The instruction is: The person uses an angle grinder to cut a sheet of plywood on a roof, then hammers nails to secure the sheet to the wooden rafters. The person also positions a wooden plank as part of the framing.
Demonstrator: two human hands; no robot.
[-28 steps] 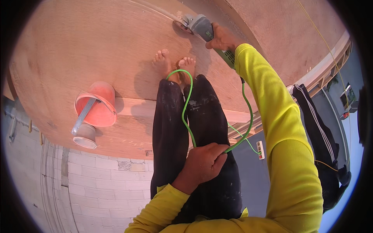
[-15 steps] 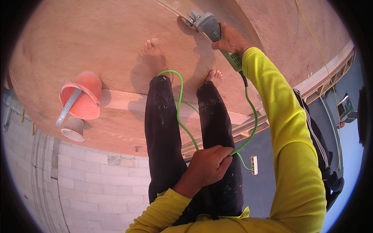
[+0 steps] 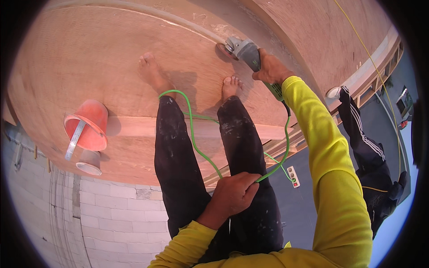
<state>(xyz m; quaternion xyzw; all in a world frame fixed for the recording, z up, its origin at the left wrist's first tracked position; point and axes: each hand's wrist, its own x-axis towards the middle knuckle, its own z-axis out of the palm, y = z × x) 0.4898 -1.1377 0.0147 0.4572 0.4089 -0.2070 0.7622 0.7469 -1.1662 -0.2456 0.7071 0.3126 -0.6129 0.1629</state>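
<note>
Right hand (image 3: pixel 273 68) clamped on grinder (image 3: pixel 246 53), one o'clock; left hand (image 3: pixel 234 195) clasped round green cable (image 3: pixel 191 125), past five. Red bucket (image 3: pixel 95 110), nine o'clock.

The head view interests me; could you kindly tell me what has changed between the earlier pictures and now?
The grinder has moved rightward along the curved wooden edge. The feet, close together at first, now stand apart, the right foot further right. Nothing was taken hold of or let go: the right hand still grips the grinder, the left hand the green cable. The red bucket stayed put.
</note>
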